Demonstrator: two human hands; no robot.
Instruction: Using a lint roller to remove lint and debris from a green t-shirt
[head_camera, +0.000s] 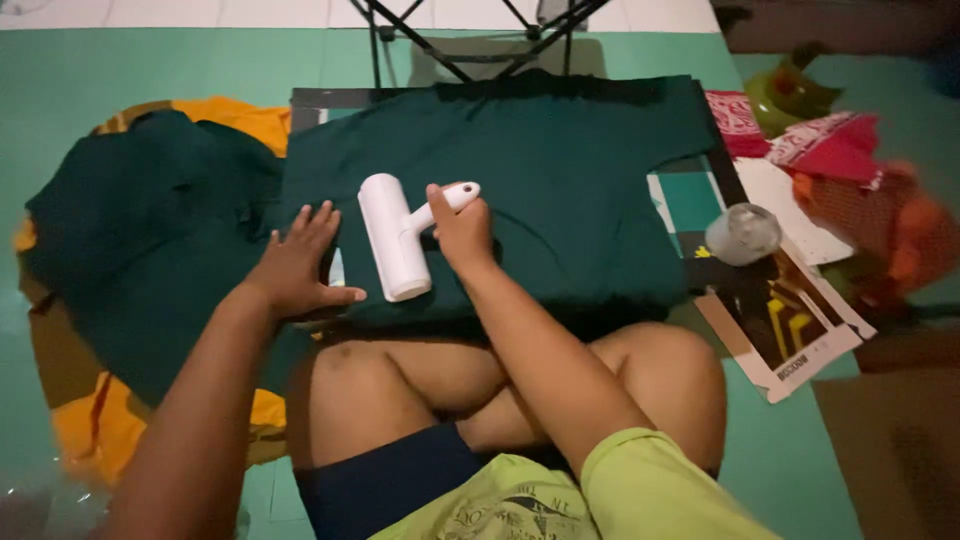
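A dark green shirt (560, 170) lies spread flat on a board on the floor in front of my crossed legs. My right hand (458, 228) grips the handle of a white lint roller (393, 237), whose cylinder rests on the shirt near its lower left part. My left hand (298, 265) lies flat with fingers spread on the shirt's left edge, just left of the roller.
A heap of dark green and yellow cloth (140, 230) lies to the left. A clear roll of tape (742, 234) sits right of the shirt on printed paper sheets (790, 330). Red patterned cloth (830, 145) and black folding legs (470, 40) are beyond.
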